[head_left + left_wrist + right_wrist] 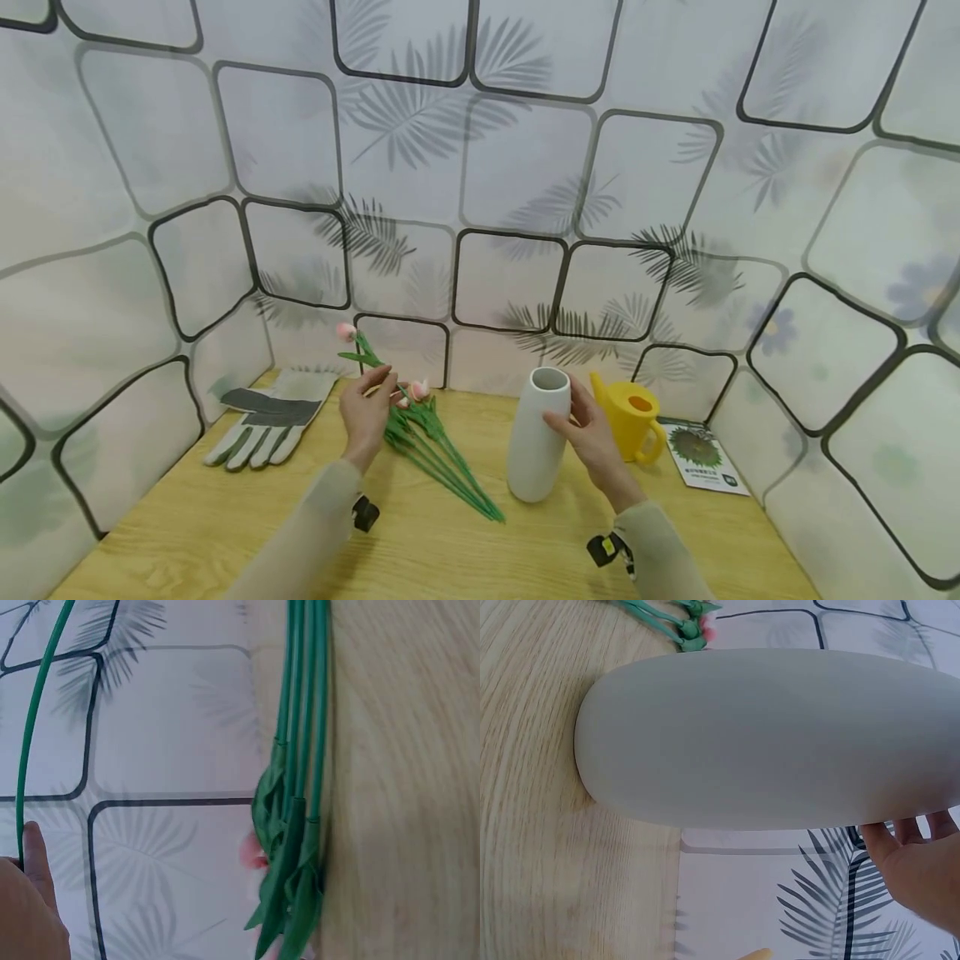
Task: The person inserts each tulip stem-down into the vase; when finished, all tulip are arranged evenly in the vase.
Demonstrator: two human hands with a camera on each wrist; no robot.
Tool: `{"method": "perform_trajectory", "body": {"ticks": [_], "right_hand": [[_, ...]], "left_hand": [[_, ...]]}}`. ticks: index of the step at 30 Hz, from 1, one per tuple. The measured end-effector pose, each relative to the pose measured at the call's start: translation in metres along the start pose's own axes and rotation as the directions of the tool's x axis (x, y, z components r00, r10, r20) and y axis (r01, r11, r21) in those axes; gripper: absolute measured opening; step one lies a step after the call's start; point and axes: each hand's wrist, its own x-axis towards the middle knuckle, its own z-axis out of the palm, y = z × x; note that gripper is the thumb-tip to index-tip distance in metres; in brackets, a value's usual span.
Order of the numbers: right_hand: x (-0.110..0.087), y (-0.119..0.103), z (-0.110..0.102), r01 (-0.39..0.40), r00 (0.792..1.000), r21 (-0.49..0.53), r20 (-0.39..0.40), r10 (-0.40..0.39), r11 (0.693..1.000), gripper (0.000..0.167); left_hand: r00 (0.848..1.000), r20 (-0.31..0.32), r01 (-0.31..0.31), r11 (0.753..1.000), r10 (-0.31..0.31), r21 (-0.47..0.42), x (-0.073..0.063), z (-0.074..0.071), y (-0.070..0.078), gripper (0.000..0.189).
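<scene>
My left hand [364, 417] pinches an artificial pink tulip [346, 332] by its green stem, raised above the table with the bloom up and to the left. In the left wrist view the tulip stem [31, 735] rises from between thumb and fingers. Just to the right, several more pink tulips [442, 462] lie bunched on the table, stems toward me. The white vase [534, 450] stands upright on the wood. My right hand [596, 437] grips its upper right side, thumb in front and fingers behind, below the open mouth.
A yellow watering can [626, 417] stands behind the right hand. Beside it lies a seed packet [701, 458] with a sunflower picture. Grey and white work gloves [273, 417] lie at the left. Patterned cloth walls [517, 367] close off the table's back and sides.
</scene>
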Motion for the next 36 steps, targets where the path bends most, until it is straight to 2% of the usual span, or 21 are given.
{"method": "perform_trajectory", "body": {"ticks": [4,8,12,18,26,36], "right_hand": [[-0.001,0.0,-0.001,-0.001,1.0,0.001,0.002,0.001,1.0,0.073],[-0.001,0.001,-0.002,0.002,1.0,0.004,-0.002,-0.002,1.0,0.072],[-0.001,0.002,-0.003,0.006,1.0,0.003,-0.01,-0.006,1.0,0.071],[0.0,0.004,-0.003,0.018,1.0,-0.004,-0.01,-0.018,1.0,0.07],[0.001,0.004,-0.003,0.042,0.999,0.008,0.0,-0.042,0.999,0.07],[0.002,0.004,-0.003,0.044,0.999,0.001,0.015,-0.044,0.999,0.071]], "left_hand": [[0.999,0.008,-0.048,0.999,0.048,0.007,-0.002,0.008,0.009,0.029],[0.997,-0.002,-0.071,0.997,0.071,-0.03,0.0,0.018,0.015,0.032],[0.998,-0.01,-0.069,0.993,0.069,-0.101,0.005,0.028,0.021,0.036],[0.997,-0.009,-0.077,0.993,0.076,-0.088,0.005,0.039,0.036,0.041],[0.992,-0.069,-0.118,0.974,0.107,-0.193,0.011,0.057,0.056,0.042],[0.988,-0.084,-0.146,0.954,0.128,-0.263,0.013,0.075,0.065,0.041]]}}
